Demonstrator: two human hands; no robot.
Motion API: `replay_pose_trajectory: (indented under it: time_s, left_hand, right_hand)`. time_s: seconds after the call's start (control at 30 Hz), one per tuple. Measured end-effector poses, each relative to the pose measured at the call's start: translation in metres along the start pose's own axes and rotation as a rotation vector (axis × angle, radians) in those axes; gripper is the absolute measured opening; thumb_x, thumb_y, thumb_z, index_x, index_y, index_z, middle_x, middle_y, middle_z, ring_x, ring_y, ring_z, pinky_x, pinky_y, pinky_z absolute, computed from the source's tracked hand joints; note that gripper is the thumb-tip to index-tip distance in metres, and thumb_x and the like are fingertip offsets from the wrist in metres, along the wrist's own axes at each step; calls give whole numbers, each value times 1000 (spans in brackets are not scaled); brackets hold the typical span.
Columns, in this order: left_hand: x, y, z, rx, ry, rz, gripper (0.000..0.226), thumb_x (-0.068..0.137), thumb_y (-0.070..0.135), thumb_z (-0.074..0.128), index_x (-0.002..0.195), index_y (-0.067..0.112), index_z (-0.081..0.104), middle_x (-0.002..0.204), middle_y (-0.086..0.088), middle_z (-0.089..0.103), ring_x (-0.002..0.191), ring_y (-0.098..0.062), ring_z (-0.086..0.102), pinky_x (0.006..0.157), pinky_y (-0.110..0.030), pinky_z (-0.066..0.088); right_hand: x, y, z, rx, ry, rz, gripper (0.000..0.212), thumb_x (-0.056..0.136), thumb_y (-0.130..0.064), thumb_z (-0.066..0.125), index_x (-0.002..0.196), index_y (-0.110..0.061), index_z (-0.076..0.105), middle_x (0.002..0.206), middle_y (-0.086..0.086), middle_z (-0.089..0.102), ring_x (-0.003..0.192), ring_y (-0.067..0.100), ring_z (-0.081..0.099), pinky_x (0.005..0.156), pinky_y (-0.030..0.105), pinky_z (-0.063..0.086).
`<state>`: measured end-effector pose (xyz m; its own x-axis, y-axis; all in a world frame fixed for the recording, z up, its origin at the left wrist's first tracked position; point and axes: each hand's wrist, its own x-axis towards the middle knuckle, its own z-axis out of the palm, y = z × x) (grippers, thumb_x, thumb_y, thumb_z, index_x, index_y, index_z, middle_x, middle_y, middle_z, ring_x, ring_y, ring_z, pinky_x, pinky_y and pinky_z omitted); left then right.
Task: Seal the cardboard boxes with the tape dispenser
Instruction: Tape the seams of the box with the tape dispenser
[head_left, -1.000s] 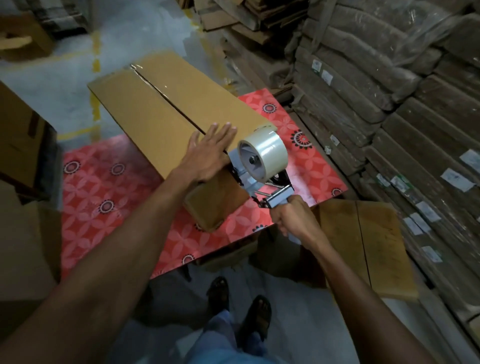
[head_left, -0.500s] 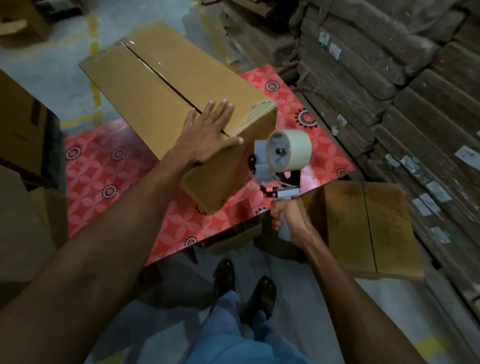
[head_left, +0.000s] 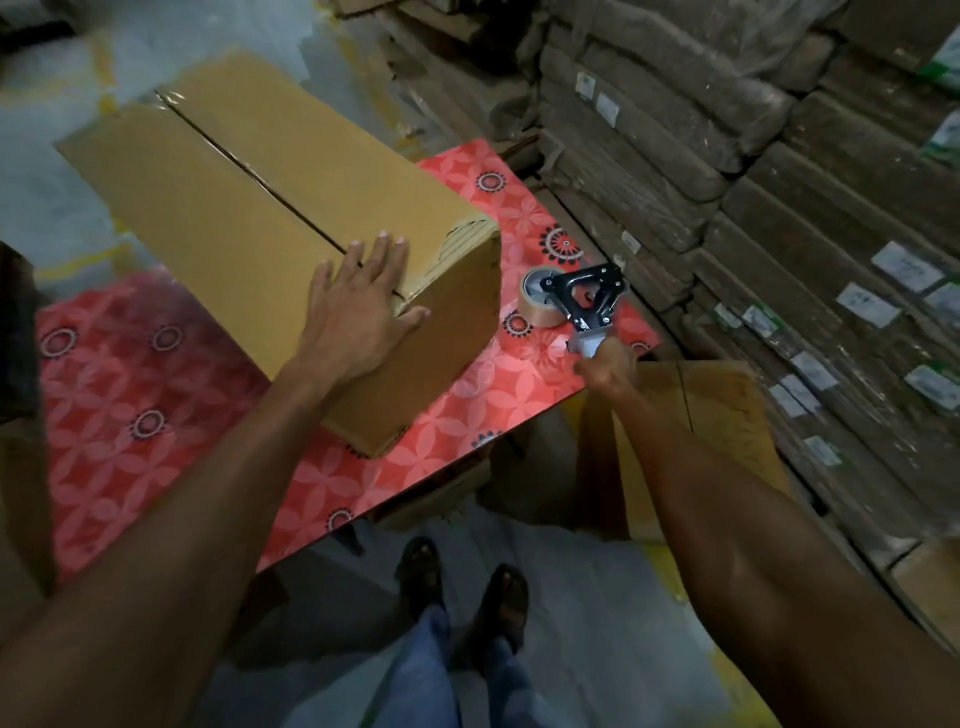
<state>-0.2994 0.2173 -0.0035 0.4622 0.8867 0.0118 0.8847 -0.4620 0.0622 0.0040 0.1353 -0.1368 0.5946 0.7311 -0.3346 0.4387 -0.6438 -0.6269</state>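
Left grip (head_left: 358, 306) flat, fingers (head_left: 382, 260) straight, thumb (head_left: 413, 316) splayed wide; right grip (head_left: 608, 364) tightly curled.

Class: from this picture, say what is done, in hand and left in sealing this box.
Done, apparently: tape runs along the top seam of the cardboard box and over its near edge. In hand: the left hand lies flat on the box; the right hand grips the tape dispenser, resting on the table. Left: the lower box beside the table, whose seal cannot be judged.
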Motion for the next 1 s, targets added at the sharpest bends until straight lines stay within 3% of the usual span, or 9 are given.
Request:
replay_pose_trajectory:
  time_s: [0.17, 0.3, 0.4, 0.43, 0.5, 0.63, 0.73, 0.9, 1.0]
  left_hand:
    - [-20, -2, 4, 30, 30, 45, 81, 97, 66, 31, 161, 27, 2, 168, 2, 2, 154, -25, 6, 122, -53, 13]
    - [-26, 1, -3, 8, 15, 32, 84, 94, 73, 29, 161, 28, 5, 168, 4, 3, 154, -22, 5, 122, -51, 10]
    - [-21, -2, -16, -108, 21, 22, 79, 92, 78, 22, 158, 34, 22, 166, 8, 17, 151, -17, 15, 118, -45, 13]
    - [-17, -8, -21, -168, 52, 12, 72, 94, 76, 22, 154, 36, 30, 163, 9, 25, 149, -15, 20, 116, -43, 15]
    - [-5, -32, -26, -243, 112, -22, 60, 99, 68, 26, 149, 35, 38, 158, 9, 33, 146, -11, 24, 115, -43, 16]
    - [30, -105, -32, -268, 125, -100, 62, 100, 67, 20, 149, 30, 35, 158, 7, 32, 148, -12, 21, 118, -48, 16]
    - [65, -161, -35, -234, 76, -156, 69, 98, 69, 16, 153, 28, 28, 163, 4, 23, 152, -17, 14, 118, -54, 15]
    - [125, -245, -45, -186, -37, -264, 71, 102, 60, 18, 160, 21, 11, 168, 3, 6, 155, -20, 1, 118, -57, 6]
    - [159, -285, -51, -184, -62, -305, 69, 104, 57, 17, 161, 20, 7, 168, 4, 2, 155, -21, -2, 119, -58, 3]
  right_hand:
    - [35, 3, 10, -129, -78, -30, 46, 84, -17, 75, 118, 11, 61, 115, 25, 65, 103, 36, 65, 71, 31, 42]
    - [35, -12, 5, -256, -139, -78, 43, 91, -27, 68, 115, 8, 62, 117, 25, 64, 109, 35, 62, 84, 35, 46]
    - [26, -64, -22, -312, 98, -91, 53, 76, -48, 54, 104, -4, 61, 105, 15, 67, 101, 34, 64, 88, 43, 52]
    - [22, -90, -31, -286, 204, -191, 48, 75, -44, 51, 101, -6, 63, 102, 17, 68, 96, 36, 65, 82, 42, 53]
    - [7, -154, -41, -124, 247, -396, 27, 82, -26, 54, 98, -9, 67, 98, 15, 71, 90, 33, 67, 75, 37, 52]
    - [-50, -282, -14, -69, -13, -768, 18, 85, -7, 61, 98, -11, 72, 94, 7, 75, 86, 20, 67, 76, 26, 46]
    - [-71, -334, 45, -159, -186, -882, 19, 82, -14, 60, 98, -18, 71, 94, 6, 75, 89, 24, 69, 78, 33, 53]
    - [-53, -393, 121, -347, -179, -1005, 37, 86, -15, 57, 122, -10, 63, 116, 13, 68, 108, 34, 61, 91, 40, 49]
    - [-27, -434, 150, -418, -160, -1051, 37, 90, -13, 54, 126, -6, 58, 123, 14, 64, 114, 33, 57, 93, 39, 45]
